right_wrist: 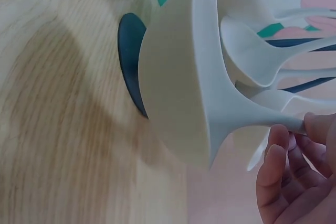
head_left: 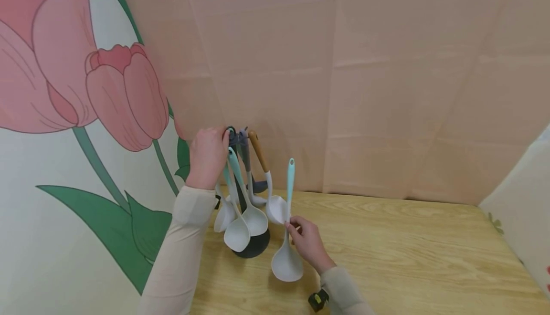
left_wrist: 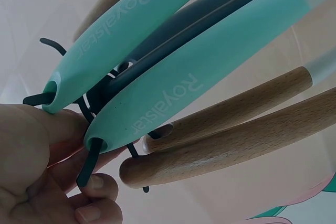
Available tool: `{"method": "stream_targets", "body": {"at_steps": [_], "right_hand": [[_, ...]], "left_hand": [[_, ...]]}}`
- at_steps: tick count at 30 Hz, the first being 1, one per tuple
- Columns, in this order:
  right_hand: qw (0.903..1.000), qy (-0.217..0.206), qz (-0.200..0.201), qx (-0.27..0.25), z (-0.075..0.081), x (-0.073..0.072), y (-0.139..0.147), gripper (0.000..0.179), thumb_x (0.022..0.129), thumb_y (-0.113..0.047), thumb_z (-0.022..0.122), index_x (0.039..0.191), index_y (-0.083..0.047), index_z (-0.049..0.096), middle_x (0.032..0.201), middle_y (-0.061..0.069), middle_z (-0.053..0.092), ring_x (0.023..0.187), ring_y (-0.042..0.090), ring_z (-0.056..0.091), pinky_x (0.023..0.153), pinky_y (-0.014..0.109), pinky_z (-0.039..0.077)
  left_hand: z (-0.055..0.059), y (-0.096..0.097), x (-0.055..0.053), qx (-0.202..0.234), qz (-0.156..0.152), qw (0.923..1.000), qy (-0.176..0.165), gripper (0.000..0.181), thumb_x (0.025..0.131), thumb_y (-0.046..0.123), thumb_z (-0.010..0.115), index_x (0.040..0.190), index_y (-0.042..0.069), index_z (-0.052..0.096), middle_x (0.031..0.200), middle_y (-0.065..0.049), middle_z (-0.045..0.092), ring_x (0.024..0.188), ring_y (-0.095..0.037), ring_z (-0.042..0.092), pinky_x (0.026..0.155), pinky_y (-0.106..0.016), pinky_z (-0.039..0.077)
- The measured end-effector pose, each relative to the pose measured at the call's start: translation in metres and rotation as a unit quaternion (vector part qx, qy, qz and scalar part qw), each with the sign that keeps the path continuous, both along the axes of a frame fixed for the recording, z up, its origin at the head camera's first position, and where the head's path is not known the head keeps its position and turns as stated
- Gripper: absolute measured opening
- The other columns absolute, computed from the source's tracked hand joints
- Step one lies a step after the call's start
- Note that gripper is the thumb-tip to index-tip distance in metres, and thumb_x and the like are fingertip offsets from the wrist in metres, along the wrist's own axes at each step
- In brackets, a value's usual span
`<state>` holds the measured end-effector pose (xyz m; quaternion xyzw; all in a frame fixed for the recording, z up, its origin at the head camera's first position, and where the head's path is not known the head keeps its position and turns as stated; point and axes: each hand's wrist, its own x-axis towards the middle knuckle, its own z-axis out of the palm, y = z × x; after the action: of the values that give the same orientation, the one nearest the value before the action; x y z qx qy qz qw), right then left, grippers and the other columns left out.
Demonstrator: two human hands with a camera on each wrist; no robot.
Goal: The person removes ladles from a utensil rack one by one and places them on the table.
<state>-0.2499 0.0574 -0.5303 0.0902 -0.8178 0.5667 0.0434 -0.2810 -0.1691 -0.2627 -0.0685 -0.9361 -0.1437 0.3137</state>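
My right hand (head_left: 307,241) pinches the pale shaft of a ladle (head_left: 287,263) between thumb and fingers. This ladle has a turquoise handle pointing up and a wide bowl hanging down; the right wrist view shows its bowl (right_wrist: 173,77) large and close. At the top of a dark utensil rack, my left hand (head_left: 207,155) grips the part with the hooks (left_wrist: 90,166). From those hooks hang turquoise handles (left_wrist: 157,103) and wooden handles (left_wrist: 236,129). The rack's round black base (head_left: 258,247) is partly hidden behind two hanging pale ladles (head_left: 236,235).
Another white ladle (head_left: 277,209) with a brown handle hangs on the rack's right side. The wood-grain table (head_left: 408,253) reaches right, with a pinkish-beige covering (head_left: 386,90) behind it. A tulip-painted wall (head_left: 64,162) rises at left. A small black device (head_left: 318,300) sits at the right cuff.
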Motion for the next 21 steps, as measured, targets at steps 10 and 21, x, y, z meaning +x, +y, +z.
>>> {"method": "stream_targets", "body": {"at_steps": [10, 21], "right_hand": [[0.9996, -0.023, -0.014, -0.009, -0.014, -0.003, 0.007, 0.019, 0.100, -0.020, 0.062, 0.100, -0.003, 0.070, 0.085, 0.006, 0.065, 0.063, 0.016, 0.058, 0.054, 0.027, 0.051], [0.9964, -0.070, -0.045, -0.017, -0.029, -0.009, 0.010, 0.023, 0.101, -0.018, 0.060, 0.104, 0.004, 0.069, 0.086, 0.009, 0.065, 0.064, 0.016, 0.059, 0.056, 0.027, 0.051]], "left_hand": [[0.001, 0.001, 0.001, -0.003, 0.000, 1.0000, 0.005, 0.025, 0.103, 0.019, 0.056, 0.099, 0.001, 0.073, 0.092, -0.017, 0.073, 0.083, -0.036, 0.066, 0.069, -0.048, 0.055], [0.000, 0.002, 0.001, -0.003, 0.002, 1.0000, 0.000, 0.025, 0.103, 0.019, 0.056, 0.102, 0.001, 0.073, 0.094, -0.017, 0.073, 0.085, -0.036, 0.066, 0.071, -0.048, 0.055]]}}
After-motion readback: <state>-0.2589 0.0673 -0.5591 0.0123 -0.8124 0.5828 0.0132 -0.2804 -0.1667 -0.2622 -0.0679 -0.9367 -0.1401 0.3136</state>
